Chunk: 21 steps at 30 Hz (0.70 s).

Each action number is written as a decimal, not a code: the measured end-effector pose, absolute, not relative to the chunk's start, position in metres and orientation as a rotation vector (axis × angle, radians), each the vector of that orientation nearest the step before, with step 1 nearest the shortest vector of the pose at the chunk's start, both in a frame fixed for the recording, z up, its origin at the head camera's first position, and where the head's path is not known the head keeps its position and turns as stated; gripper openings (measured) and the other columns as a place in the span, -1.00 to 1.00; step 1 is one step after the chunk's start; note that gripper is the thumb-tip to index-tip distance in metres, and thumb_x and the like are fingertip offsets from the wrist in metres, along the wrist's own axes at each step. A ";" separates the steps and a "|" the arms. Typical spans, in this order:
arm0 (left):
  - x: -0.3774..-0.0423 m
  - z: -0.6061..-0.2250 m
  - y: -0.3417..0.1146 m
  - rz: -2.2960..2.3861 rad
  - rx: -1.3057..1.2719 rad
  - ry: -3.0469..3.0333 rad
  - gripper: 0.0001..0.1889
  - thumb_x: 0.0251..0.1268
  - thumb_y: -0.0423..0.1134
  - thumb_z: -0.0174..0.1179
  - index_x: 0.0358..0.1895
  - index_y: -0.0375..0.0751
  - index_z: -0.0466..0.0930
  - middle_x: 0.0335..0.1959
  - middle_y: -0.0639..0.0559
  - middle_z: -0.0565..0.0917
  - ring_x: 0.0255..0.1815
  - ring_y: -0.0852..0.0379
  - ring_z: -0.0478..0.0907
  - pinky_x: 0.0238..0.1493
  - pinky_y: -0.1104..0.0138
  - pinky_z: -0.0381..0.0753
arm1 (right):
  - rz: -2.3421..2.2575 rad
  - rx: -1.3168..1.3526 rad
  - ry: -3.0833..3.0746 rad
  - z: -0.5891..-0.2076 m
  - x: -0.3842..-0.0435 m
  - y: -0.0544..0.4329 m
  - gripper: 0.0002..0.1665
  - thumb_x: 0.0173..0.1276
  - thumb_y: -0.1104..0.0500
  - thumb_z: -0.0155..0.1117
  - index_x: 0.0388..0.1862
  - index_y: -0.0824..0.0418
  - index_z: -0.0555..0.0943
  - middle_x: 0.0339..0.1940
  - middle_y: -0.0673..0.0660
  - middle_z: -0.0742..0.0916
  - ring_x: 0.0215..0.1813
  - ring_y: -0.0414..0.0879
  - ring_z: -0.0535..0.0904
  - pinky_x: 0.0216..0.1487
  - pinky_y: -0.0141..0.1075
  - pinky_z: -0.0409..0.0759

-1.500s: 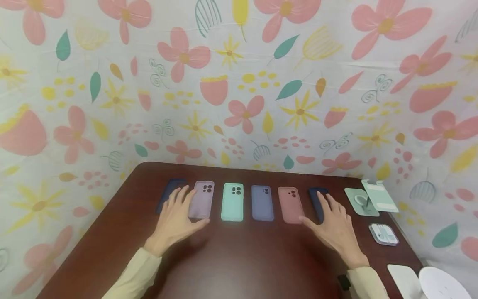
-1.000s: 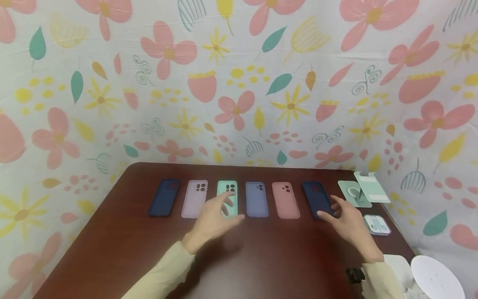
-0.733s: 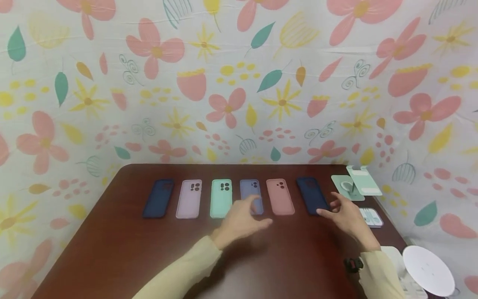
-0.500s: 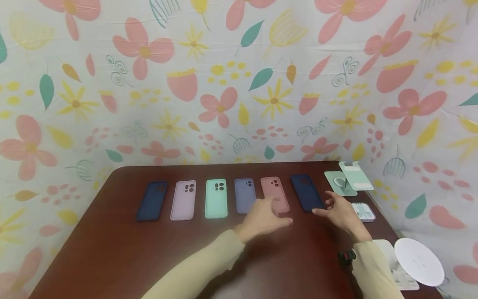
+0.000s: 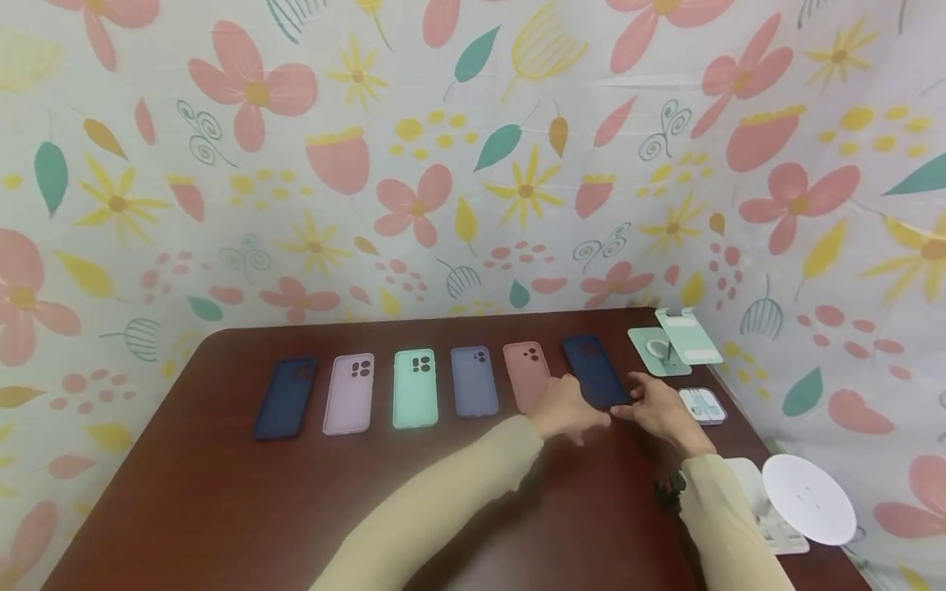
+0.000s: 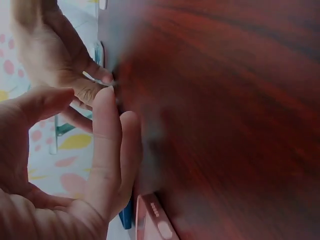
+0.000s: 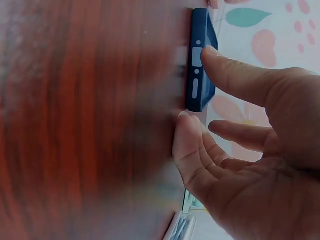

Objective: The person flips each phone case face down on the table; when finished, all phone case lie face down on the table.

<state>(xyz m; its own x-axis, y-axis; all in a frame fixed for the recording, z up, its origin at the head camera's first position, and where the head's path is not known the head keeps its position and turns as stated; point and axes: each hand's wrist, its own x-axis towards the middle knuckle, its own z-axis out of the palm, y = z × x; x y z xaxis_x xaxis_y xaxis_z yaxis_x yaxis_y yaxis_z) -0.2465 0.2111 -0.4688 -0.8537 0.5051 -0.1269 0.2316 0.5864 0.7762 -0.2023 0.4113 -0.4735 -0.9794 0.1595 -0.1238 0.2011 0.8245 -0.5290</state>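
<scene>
In the head view several phone cases lie in a row. The right-hand dark blue phone case [image 5: 595, 371] is nearest my right hand [image 5: 660, 410], whose fingers hover around its near right corner. In the right wrist view my thumb overlaps that dark blue case [image 7: 198, 75]; contact cannot be told. My left hand [image 5: 567, 408] is over the near end of the pink phone case [image 5: 526, 373], partly covering it, with nothing in its fingers. In the left wrist view the fingers of my left hand [image 6: 107, 145] are loosely bent, the right hand close behind.
Left of the pink case lie a blue-violet case [image 5: 475, 382], a mint case [image 5: 415, 390], a lilac case [image 5: 349, 394] and another dark blue case [image 5: 285, 398]. At right stand a mint phone stand [image 5: 668, 345], boxed earphones [image 5: 702, 406] and a white round-topped stand [image 5: 809, 499].
My left hand has swept rightward from the lilac case, past the mint and blue-violet ones, to the pink case. My right hand has shifted to the dark blue case's near corner. The view has turned right.
</scene>
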 end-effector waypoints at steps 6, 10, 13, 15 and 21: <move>-0.274 -0.497 0.242 1.047 0.579 2.529 -0.68 0.16 -0.10 0.63 -0.38 -0.24 0.72 -0.70 -0.01 0.72 -0.83 0.20 0.65 -0.60 0.43 0.68 | -0.816 0.244 2.934 -0.473 -0.208 0.414 0.04 0.40 0.07 0.55 0.61 0.57 0.27 0.25 0.59 0.69 0.30 0.51 0.65 0.32 0.32 0.63; -0.286 -0.508 0.255 0.923 0.591 2.575 -0.66 0.19 -0.07 0.63 -0.55 -0.10 0.67 -0.80 0.12 0.66 -0.86 0.27 0.61 -0.57 0.54 0.60 | -0.806 0.241 2.932 -0.472 -0.210 0.414 0.03 0.38 0.08 0.57 0.59 0.58 0.30 0.23 0.59 0.70 0.27 0.50 0.66 0.30 0.32 0.64; -0.287 -0.503 0.257 0.948 0.550 2.554 -0.68 0.18 -0.14 0.64 -0.53 -0.16 0.67 -0.76 0.06 0.67 -0.85 0.22 0.63 -0.59 0.50 0.63 | -0.806 0.243 2.928 -0.473 -0.212 0.414 -0.01 0.39 0.10 0.55 0.58 0.58 0.31 0.24 0.60 0.69 0.29 0.51 0.65 0.31 0.32 0.63; -0.287 -0.499 0.257 0.972 0.519 2.537 -0.69 0.19 -0.18 0.64 -0.49 -0.21 0.68 -0.72 0.00 0.69 -0.84 0.18 0.65 -0.60 0.45 0.67 | -0.802 0.240 2.925 -0.474 -0.213 0.414 -0.03 0.40 0.11 0.54 0.57 0.57 0.33 0.25 0.61 0.69 0.30 0.52 0.64 0.31 0.32 0.64; -0.291 -0.503 0.262 0.956 0.516 2.536 -0.72 0.29 -0.20 0.58 -0.50 -0.18 0.69 -0.69 0.02 0.69 -0.82 0.20 0.66 -0.60 0.47 0.67 | -0.800 0.269 2.899 -0.474 -0.215 0.413 -0.07 0.42 0.14 0.52 0.57 0.56 0.33 0.27 0.64 0.66 0.29 0.53 0.64 0.28 0.32 0.65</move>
<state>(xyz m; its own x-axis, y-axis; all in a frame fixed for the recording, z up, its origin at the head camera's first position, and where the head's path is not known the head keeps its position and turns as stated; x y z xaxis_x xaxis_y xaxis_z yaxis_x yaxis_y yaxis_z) -0.2907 0.2618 -0.5028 -0.8605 0.4604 -0.2183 0.2018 0.7013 0.6837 -0.2149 0.4131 -0.4737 -0.9768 0.1380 -0.1638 0.2025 0.8442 -0.4963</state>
